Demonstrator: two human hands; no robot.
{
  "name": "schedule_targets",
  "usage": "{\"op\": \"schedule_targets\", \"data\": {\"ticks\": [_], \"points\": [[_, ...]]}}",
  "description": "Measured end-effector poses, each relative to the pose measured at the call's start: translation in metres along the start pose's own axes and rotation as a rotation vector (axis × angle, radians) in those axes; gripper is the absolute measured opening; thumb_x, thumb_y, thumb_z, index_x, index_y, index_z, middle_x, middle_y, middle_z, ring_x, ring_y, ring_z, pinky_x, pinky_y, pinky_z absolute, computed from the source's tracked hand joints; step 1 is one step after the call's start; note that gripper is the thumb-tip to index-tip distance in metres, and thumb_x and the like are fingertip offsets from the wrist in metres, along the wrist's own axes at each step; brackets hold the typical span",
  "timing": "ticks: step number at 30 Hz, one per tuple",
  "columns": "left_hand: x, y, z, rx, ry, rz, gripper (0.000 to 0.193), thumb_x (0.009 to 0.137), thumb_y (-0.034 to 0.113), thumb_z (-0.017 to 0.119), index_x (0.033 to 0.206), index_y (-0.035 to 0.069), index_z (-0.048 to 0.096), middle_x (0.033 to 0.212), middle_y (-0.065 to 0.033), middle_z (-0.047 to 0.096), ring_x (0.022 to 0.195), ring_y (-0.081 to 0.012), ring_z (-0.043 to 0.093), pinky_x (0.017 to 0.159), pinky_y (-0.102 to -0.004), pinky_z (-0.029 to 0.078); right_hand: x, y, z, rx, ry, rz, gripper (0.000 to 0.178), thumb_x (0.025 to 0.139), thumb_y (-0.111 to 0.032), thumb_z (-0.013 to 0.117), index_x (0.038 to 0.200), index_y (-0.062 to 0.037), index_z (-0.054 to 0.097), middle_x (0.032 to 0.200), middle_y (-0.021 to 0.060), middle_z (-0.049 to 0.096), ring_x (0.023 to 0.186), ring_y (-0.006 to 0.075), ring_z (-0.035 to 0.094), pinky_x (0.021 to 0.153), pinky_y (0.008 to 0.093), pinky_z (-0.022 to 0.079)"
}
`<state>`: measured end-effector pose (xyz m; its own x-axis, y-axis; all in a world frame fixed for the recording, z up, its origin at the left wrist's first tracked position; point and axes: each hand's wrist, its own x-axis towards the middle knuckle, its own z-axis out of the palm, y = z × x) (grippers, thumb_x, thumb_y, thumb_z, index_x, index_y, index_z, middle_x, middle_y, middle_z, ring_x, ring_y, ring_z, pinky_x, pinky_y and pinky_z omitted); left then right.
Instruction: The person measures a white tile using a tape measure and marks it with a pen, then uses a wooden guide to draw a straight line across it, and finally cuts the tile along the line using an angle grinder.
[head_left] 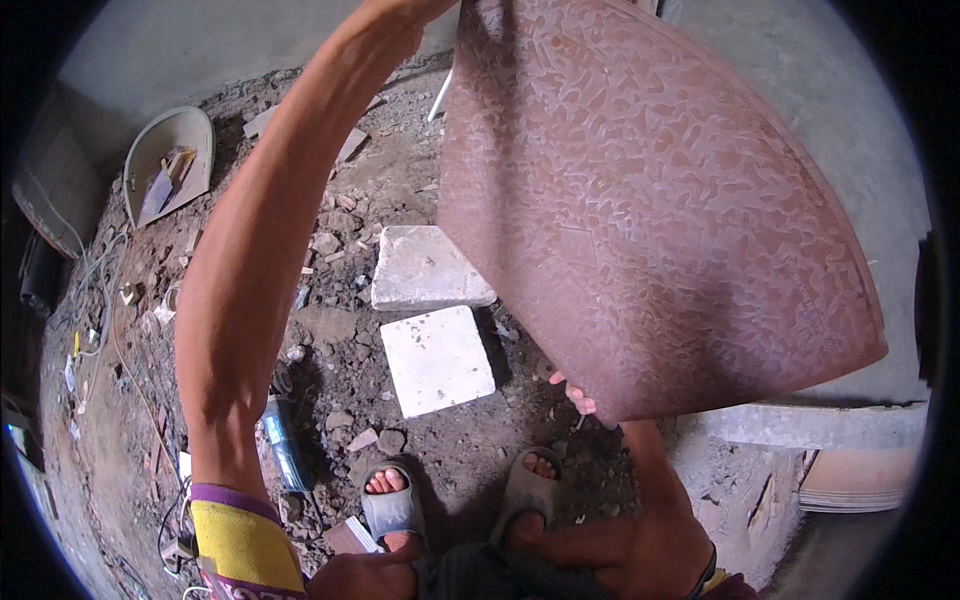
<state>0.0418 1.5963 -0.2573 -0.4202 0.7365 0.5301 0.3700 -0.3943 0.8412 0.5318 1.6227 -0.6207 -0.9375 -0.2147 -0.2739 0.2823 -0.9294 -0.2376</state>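
Note:
A large reddish-brown tile [640, 210] with a mottled pattern on the face toward me is held up, filling the upper right. Along its lower edge, the fingers of my right hand [577, 396] are closed round the rim, the palm being hidden behind it. My left arm stretches up to the tile's upper left corner. Only a bit of my left hand [425, 8] shows at the top edge; its fingers are out of sight. On the dirt below lie a white square block [438, 362] and a second pale block [428, 268], both apart from the tile.
A blue power tool [283, 447] lies left of my sandalled feet. Cables and rubble cover the ground at left, near a pale basin-like container [203, 150] holding tools. A stack of tiles [855, 482] stands at right, by a grey ledge [820, 425].

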Motion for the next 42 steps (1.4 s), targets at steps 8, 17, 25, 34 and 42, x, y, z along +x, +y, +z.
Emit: {"op": "schedule_targets", "data": {"ticks": [8, 17, 25, 34, 42], "points": [[-0.004, -0.036, -0.012, -0.013, -0.042, -0.281, 0.089, 0.096, 0.077, 0.058, 0.144, 0.003, 0.066, 0.148, -0.0253, 0.062, 0.142, -0.0420, 0.051, 0.115, -0.0610, 0.036, -0.037, 0.012, -0.008, -0.598, 0.698, -0.219, 0.083, 0.104, -0.057, 0.049, 0.153, 0.0094, 0.045, 0.109, 0.0219, 0.065, 0.093, 0.0334, 0.062, 0.084, 0.0449, 0.050], [-0.085, -0.092, -0.069, -0.339, 0.111, -0.386, 0.023, 0.104, 0.021, 0.065, 0.102, 0.000, 0.072, 0.079, 0.0024, 0.062, 0.070, -0.0084, 0.051, 0.067, -0.0251, 0.039, -0.079, -0.085, -0.022, -1.139, 1.487, -0.549, 0.060, 0.105, -0.047, 0.064, 0.144, -0.0016, 0.065, 0.111, 0.0099, 0.072, 0.103, 0.0235, 0.065, 0.094, 0.0384, 0.051], [-0.220, -0.098, -0.119, -0.405, 0.319, -0.525, 0.020, 0.108, 0.016, 0.064, 0.114, -0.002, 0.070, 0.097, -0.0042, 0.066, 0.089, -0.0118, 0.061, 0.083, -0.0282, 0.051, -0.091, -0.202, 0.053, -1.557, 1.523, -0.858, 0.062, 0.105, -0.052, 0.065, 0.131, 0.0035, 0.071, 0.120, 0.0131, 0.075, 0.111, 0.0211, 0.067, 0.101, 0.0362, 0.051], [-0.388, -0.013, -0.148, -0.122, 0.512, -0.590, 0.017, 0.104, 0.020, 0.074, 0.113, 0.006, 0.069, 0.093, 0.0010, 0.070, 0.081, -0.0078, 0.065, 0.075, -0.0254, 0.054, 0.026, -0.279, 0.205, -1.673, 1.208, -1.357, 0.071, 0.104, -0.064, 0.060, 0.123, 0.0030, 0.073, 0.112, 0.0092, 0.073, 0.105, 0.0189, 0.064, 0.097, 0.0317, 0.049], [-0.497, 0.027, -0.098, -0.189, 0.695, -0.439, 0.026, 0.095, 0.002, 0.081, 0.112, 0.003, 0.061, 0.103, -0.0080, 0.072, 0.093, -0.0133, 0.072, 0.078, -0.0292, 0.064, 0.151, -0.327, 0.288, -1.440, 1.183, -1.607, 0.068, 0.102, -0.069, 0.059, 0.082, -0.0053, 0.070, 0.079, 0.0007, 0.063, 0.076, 0.0149, 0.056, 0.074, 0.0327, 0.046]]}}
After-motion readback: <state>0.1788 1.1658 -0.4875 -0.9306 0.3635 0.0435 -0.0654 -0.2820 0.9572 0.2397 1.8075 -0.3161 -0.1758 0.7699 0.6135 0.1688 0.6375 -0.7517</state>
